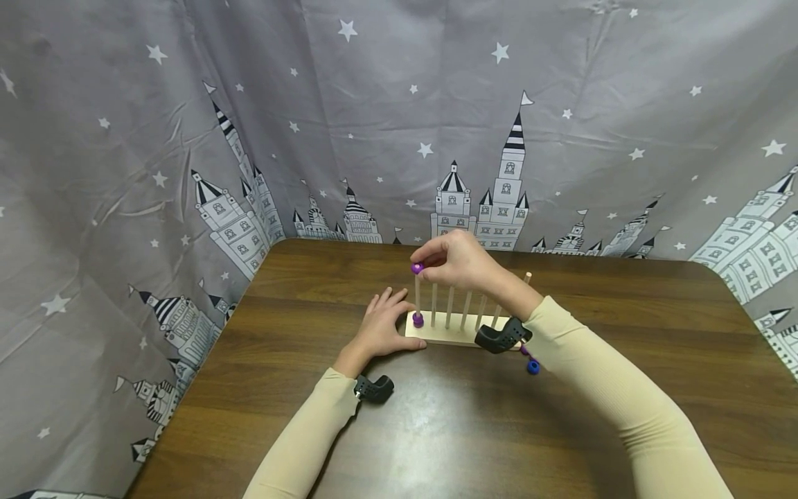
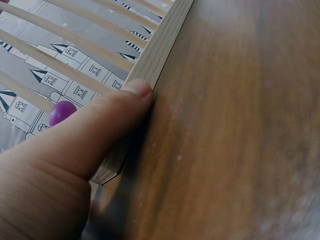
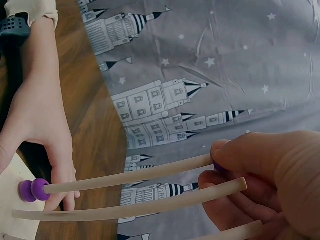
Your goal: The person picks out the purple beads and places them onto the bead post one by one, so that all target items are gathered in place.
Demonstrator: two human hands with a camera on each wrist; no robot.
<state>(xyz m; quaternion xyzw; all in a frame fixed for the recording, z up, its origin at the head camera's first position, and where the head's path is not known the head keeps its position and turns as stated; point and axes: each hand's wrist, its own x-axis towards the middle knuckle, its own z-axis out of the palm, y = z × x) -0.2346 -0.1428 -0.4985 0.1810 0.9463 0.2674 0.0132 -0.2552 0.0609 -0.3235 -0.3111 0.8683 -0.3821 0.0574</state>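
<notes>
A pale wooden peg stand (image 1: pixel 449 337) with a row of upright pegs stands on the table. My left hand (image 1: pixel 382 327) holds its left end, thumb (image 2: pixel 107 117) along the front edge and the other fingers spread toward the back. Between the thumb and fingertips of my right hand (image 1: pixel 458 262) is a purple bead (image 1: pixel 417 267), right at the top of the leftmost peg (image 3: pixel 130 176). Two purple beads (image 3: pixel 40 189) sit stacked at the foot of that peg. In the right wrist view the pinched bead is mostly hidden by the fingers.
A blue bead (image 1: pixel 533 366) and a purple bead (image 1: pixel 524 350) lie by the stand's right end, partly under the right forearm in the head view. Behind the brown wooden table (image 1: pixel 349 267) hangs a grey curtain (image 1: pixel 374 83) with castles and stars.
</notes>
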